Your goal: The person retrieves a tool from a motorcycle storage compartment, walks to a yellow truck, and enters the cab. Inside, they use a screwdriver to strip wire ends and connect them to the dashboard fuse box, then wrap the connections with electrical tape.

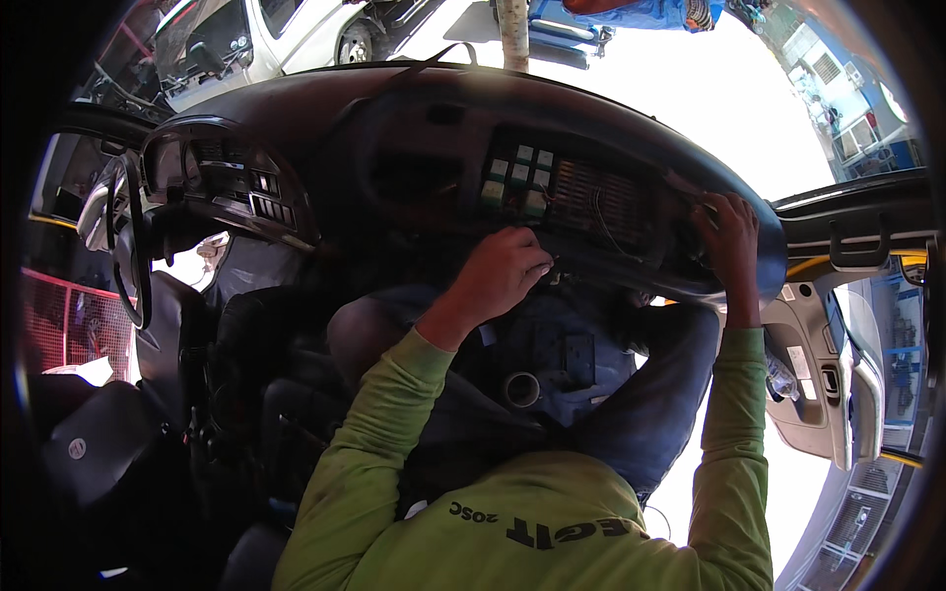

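Observation:
The dark dashboard of a vehicle cab spans the view in front of me. In its open middle section sits a fuse and relay panel, with several green-and-white relays on its left part. A thin wire loops over the panel's slots. My left hand is closed just below the relays, thumb and fingers pinched together; whatever lies between them is too small to make out. At the dashboard's right end, my right hand has its fingers curled at a dark recess, and what they grip is hidden.
To the left are the steering wheel and instrument cluster. Between my legs is a round, pale-rimmed, hollow object. The passenger door stands open at right, a clear bottle in its pocket. Outside, a white vehicle is parked.

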Demonstrator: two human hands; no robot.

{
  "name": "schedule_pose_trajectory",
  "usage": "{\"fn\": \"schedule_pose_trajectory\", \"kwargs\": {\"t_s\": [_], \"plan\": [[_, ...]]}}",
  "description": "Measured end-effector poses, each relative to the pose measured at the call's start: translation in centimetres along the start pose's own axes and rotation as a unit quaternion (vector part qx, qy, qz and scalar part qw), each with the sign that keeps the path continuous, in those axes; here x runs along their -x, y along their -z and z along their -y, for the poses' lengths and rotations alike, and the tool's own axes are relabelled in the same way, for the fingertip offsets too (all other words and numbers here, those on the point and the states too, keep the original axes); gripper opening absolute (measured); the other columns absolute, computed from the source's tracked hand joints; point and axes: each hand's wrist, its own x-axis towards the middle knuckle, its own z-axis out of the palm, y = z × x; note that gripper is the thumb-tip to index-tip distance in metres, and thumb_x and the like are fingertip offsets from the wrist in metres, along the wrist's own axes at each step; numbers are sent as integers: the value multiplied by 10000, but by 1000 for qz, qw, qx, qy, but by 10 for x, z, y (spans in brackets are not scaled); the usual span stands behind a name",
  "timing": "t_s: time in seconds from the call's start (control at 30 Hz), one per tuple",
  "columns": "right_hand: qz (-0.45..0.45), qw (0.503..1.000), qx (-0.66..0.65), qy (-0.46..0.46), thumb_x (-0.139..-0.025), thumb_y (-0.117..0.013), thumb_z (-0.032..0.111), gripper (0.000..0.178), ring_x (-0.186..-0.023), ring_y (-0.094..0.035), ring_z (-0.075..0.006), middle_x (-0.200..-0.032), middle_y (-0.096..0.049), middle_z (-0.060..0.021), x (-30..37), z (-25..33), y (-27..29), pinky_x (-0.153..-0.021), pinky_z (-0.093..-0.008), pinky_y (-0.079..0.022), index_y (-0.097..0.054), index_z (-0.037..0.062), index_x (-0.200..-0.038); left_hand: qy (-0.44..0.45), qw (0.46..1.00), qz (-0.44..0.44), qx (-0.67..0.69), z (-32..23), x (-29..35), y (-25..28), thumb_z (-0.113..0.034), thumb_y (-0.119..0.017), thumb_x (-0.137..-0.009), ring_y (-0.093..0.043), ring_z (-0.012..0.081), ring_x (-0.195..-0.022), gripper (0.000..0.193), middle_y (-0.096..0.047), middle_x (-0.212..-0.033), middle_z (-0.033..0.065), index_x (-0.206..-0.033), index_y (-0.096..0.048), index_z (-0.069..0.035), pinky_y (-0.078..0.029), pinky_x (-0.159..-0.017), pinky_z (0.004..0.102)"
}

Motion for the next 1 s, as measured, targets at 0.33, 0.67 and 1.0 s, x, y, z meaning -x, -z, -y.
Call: {"fn": "schedule_pose_trajectory", "kwargs": {"t_s": [0.33, 0.67, 1.0], "plan": [[102, 915, -388, 36, -886, -713, 59, 263, -923, -701, -379, -999, -674, -149, 34, 186, -3, -772, -459, -560, -686, 29, -1147, 19, 1000, -3, 21, 4, 2, -1, -82, -727, -898, -670, 342, -944, 122, -673, -967, 107, -1015, -743, -53, -537, -817, 445], [126, 946, -268, 129, -908, -698, 94, 127, -857, -673, -402, -946, -640, -154, 13, 194, -26, -735, -488, -536, -653, 17, -998, 0, 1000, -23, 20, 8, 3, 11, -97, -731, -891, -652, 360, -905, 98, -678, -920, 117, -973, -727, -44, -513, -774, 477], [171, 929, -322, 65, -953, -681, 113, 156, -887, -679, -424, -962, -679, -206, 5, 187, -16, -784, -473, -525, -637, -24, -1014, 1, 996, -65, 58, 5, -5, 28, -75, -796, -838, -697, 321, -875, 94, -707, -907, 106, -920, -768, -39, -551, -766, 431]]}}
